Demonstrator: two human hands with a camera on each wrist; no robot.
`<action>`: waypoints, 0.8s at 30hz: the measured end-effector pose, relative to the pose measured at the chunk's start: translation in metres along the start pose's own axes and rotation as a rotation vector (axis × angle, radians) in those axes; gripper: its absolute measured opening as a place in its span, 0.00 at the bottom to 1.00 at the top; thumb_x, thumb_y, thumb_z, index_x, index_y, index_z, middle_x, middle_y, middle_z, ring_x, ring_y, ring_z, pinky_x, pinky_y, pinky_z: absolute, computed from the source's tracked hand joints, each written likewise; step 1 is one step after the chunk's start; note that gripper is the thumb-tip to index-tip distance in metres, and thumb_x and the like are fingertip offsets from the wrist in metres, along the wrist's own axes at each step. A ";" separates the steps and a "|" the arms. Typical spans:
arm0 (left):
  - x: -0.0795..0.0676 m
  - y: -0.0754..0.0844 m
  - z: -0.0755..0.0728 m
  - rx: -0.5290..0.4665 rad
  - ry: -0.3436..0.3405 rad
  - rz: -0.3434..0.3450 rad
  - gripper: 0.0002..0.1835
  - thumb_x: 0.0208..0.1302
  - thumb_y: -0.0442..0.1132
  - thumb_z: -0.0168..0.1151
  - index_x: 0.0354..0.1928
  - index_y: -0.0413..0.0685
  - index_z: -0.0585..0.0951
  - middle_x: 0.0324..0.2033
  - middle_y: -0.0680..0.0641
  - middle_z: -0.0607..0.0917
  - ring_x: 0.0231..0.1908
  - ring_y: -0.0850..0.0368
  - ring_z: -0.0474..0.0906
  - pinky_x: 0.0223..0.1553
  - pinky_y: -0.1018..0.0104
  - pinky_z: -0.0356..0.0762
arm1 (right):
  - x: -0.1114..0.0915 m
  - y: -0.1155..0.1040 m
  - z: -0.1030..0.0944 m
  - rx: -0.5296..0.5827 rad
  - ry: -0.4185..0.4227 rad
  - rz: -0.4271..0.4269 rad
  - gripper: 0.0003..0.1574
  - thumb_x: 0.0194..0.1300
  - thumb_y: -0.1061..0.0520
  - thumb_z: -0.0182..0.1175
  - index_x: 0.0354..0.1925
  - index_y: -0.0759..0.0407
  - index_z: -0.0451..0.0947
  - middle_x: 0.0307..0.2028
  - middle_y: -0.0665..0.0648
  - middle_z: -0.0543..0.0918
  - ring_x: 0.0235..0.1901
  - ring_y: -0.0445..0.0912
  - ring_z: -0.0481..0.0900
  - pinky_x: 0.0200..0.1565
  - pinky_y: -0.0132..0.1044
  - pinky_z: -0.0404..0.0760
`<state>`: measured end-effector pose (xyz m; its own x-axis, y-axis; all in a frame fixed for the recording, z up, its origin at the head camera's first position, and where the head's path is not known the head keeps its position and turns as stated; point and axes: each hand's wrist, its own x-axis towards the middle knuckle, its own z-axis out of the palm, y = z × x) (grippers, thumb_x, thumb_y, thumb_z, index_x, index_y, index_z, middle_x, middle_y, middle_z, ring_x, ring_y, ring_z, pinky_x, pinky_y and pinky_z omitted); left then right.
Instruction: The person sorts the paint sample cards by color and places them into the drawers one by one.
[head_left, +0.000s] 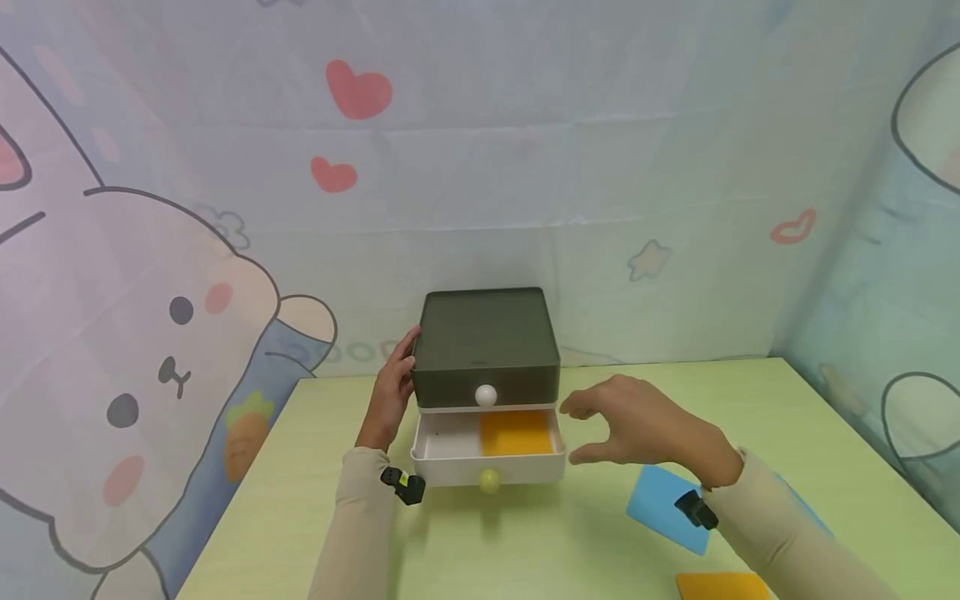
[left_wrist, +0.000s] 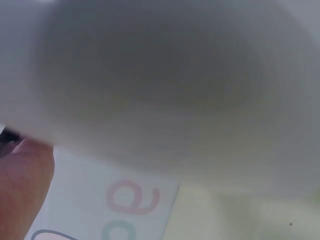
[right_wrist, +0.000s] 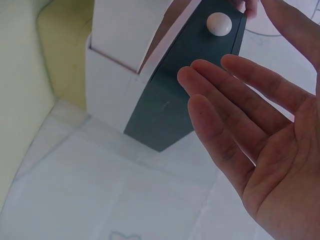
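Beige sleeves (head_left: 787, 533); left hand (head_left: 390, 392), fingers extended, touching dark drawer box (head_left: 483, 329); right hand (head_left: 641, 421), spread, empty, near white drawer (head_left: 453, 472) holding orange sheet (head_left: 515, 433).

cabinet top (head_left: 483, 329): dark green | drawer (head_left: 453, 472): white | lower knob (head_left: 489, 481): yellow-green | backdrop (head_left: 480, 175): red hearts

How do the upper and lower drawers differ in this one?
The upper drawer is dark green and shut; the lower drawer is white and pulled out. The upper drawer has a white knob, the lower drawer a yellow-green knob. Both have one round knob mid-front.
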<state>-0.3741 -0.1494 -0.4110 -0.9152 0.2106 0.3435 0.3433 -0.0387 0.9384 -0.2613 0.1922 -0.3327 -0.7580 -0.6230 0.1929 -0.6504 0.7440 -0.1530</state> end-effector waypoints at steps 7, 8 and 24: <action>-0.001 -0.001 -0.001 0.003 0.004 -0.001 0.29 0.78 0.46 0.34 0.79 0.62 0.58 0.79 0.50 0.56 0.78 0.47 0.56 0.78 0.44 0.52 | -0.039 0.009 -0.002 -0.005 -0.026 0.049 0.33 0.54 0.36 0.72 0.54 0.51 0.84 0.47 0.46 0.90 0.45 0.44 0.88 0.45 0.45 0.85; 0.000 -0.001 -0.001 0.002 0.004 0.001 0.29 0.78 0.46 0.34 0.79 0.62 0.58 0.79 0.50 0.56 0.78 0.47 0.56 0.78 0.44 0.52 | -0.046 0.012 0.000 -0.006 -0.033 0.054 0.34 0.54 0.35 0.72 0.54 0.51 0.84 0.47 0.46 0.89 0.45 0.44 0.88 0.45 0.44 0.85; -0.001 0.001 0.001 0.003 0.000 -0.004 0.28 0.79 0.47 0.34 0.79 0.64 0.58 0.79 0.50 0.56 0.77 0.47 0.58 0.78 0.44 0.53 | -0.167 0.058 0.096 0.082 -0.189 0.216 0.36 0.51 0.28 0.70 0.53 0.45 0.83 0.49 0.47 0.86 0.46 0.47 0.84 0.40 0.38 0.83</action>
<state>-0.3725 -0.1492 -0.4104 -0.9167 0.2109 0.3395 0.3401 -0.0347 0.9398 -0.1767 0.3166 -0.4666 -0.8701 -0.4917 -0.0353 -0.4686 0.8472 -0.2502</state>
